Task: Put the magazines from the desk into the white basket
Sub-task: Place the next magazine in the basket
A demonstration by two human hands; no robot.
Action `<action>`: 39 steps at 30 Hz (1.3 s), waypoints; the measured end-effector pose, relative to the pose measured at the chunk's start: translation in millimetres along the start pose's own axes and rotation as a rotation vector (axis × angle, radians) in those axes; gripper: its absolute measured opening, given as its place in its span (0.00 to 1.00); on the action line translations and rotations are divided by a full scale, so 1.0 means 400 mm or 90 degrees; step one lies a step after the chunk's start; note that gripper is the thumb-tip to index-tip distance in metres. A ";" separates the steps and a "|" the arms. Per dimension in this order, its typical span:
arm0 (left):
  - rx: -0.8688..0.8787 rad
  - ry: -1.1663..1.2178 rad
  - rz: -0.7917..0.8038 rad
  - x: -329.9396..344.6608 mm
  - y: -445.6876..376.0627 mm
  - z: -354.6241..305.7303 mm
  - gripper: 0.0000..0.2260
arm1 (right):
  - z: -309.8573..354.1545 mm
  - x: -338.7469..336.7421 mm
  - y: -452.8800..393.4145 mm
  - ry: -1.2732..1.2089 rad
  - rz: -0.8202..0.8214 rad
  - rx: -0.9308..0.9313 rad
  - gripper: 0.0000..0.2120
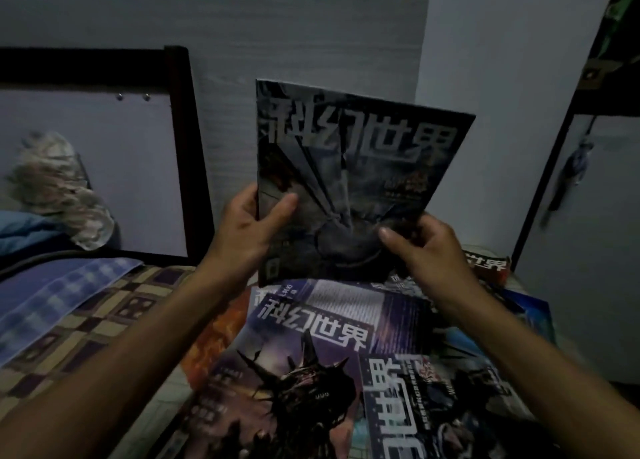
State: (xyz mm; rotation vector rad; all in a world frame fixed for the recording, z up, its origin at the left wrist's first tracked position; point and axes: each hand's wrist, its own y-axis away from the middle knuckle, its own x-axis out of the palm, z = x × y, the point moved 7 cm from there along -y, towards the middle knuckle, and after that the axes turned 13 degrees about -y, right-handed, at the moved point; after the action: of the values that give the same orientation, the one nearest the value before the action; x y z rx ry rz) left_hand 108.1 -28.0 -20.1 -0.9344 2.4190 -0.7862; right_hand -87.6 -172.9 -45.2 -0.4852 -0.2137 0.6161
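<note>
From the head view, a dark magazine (346, 188) is held upright in both hands, lifted clear above the other magazines and tilted slightly, its cover with large pale characters facing the camera. The left hand (249, 230) grips its lower left edge: the thumb lies across the cover and the other fingers are curled behind, out of sight. The right hand (426, 247) pinches its lower right corner, thumb on the front and the remaining fingers wrapped behind the page.

Below the held magazine, a spread of further magazines lies overlapping on the desk (166, 399). A purple-covered magazine (311, 354) with a spiked crowned figure sits directly under it, a blue magazine (426, 406) overlaps that one's right side, and an orange cover (214, 340) peeks out to the left. Another magazine corner (488, 264) shows just beyond the right hand.

Left of the held magazine stand a dark bed frame (187, 146), a checked blanket (86, 323) and a blue striped cloth (59, 295). Behind it is a grey wall panel (242, 35). The basket is not visible.
</note>
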 end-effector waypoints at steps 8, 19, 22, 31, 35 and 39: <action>-0.152 -0.279 0.065 0.009 0.138 0.289 0.16 | -0.157 0.037 0.055 0.165 0.028 0.101 0.13; -0.077 -0.261 -0.094 -0.033 -0.263 0.201 0.11 | -0.054 0.057 -0.247 0.047 -0.137 -0.090 0.06; -0.094 -0.332 -0.070 -0.019 -0.349 0.265 0.11 | -0.117 0.068 -0.309 0.108 -0.147 -0.094 0.04; -0.130 -0.655 -0.051 0.034 -0.318 0.520 0.04 | -0.358 0.055 -0.318 0.336 -0.162 -0.064 0.02; -0.175 -0.674 -0.012 0.048 -0.348 0.544 0.06 | -0.367 0.058 -0.329 0.304 -0.180 -0.045 0.08; -0.142 -0.704 0.028 0.062 -0.343 0.557 0.11 | -0.341 0.075 -0.337 0.408 -0.118 -0.077 0.28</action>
State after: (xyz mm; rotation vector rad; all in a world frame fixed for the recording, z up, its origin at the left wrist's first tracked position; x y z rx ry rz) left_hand 280.7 -207.6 -103.5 -1.0106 1.5282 0.0779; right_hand 49.3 -301.2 -95.3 -0.7448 0.3120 0.2449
